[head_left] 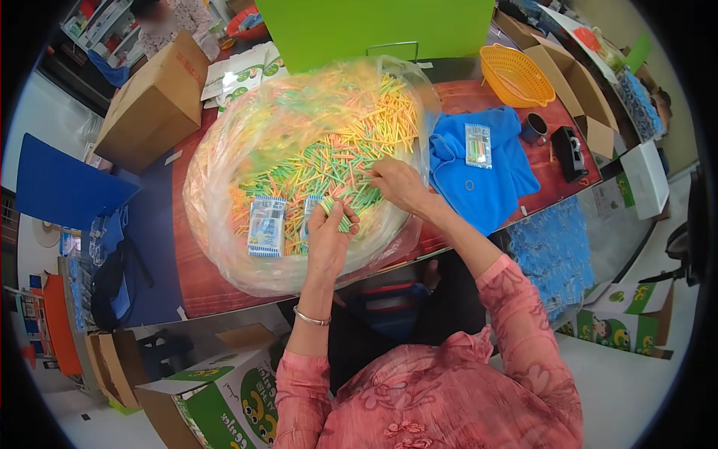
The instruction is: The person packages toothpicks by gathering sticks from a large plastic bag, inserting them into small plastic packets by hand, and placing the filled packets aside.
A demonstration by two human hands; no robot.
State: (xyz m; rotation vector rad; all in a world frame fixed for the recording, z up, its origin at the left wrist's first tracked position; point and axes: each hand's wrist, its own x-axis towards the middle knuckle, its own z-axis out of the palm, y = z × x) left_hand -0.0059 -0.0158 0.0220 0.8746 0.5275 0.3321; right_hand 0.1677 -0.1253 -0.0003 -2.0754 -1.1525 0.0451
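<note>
A large clear plastic bag (212, 217) lies open on the table, full of thin pink, yellow, green and orange sticks (329, 161). My left hand (329, 232), with a bracelet at the wrist, is closed around a small bundle of green and yellowish sticks (345, 224). Over the right part of the pile, my right hand (400, 183) has its fingers pinched together at the sticks; what they hold is hidden. Two blue-and-white packets lie on the sticks: one packet (267, 226) is in plain view, the other packet (310, 206) is partly behind my left hand.
Right of the bag is a blue cloth (479, 191) bearing a packet (478, 145). Beyond are a mug (533, 129), a black tape dispenser (570, 153) and a yellow basket (516, 76). A cardboard box (153, 105) stands left. A person (176, 26) is at the far left.
</note>
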